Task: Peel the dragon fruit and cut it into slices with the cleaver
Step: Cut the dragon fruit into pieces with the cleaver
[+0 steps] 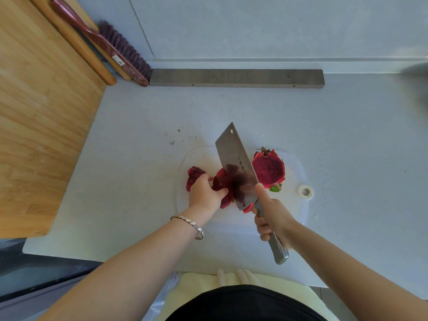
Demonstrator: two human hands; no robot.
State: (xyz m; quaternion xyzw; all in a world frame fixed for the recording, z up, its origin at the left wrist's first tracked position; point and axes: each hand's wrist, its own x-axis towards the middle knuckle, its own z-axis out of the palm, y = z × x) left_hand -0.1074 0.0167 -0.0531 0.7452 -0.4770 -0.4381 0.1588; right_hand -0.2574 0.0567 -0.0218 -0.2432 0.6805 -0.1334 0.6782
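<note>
A white cutting board [298,200] lies on the counter. On its right part stands a dragon fruit half [268,169], skin on, its magenta cut face turned up. My left hand [205,192] grips a dark red piece of dragon fruit [221,180] at the board's left side, and another red piece [193,173] lies just left of my fingers. My right hand [272,218] holds the cleaver [234,156] by its steel handle, thumb along the blade's base. The juice-smeared blade is tilted, with its edge against the held piece.
A large wooden board [39,107] fills the left side. A rolling pin [76,42] and a red brush [111,47] lean at the back left. A grey wooden bar [236,77] lies along the wall. A small tape ring [305,191] sits at the cutting board's right edge.
</note>
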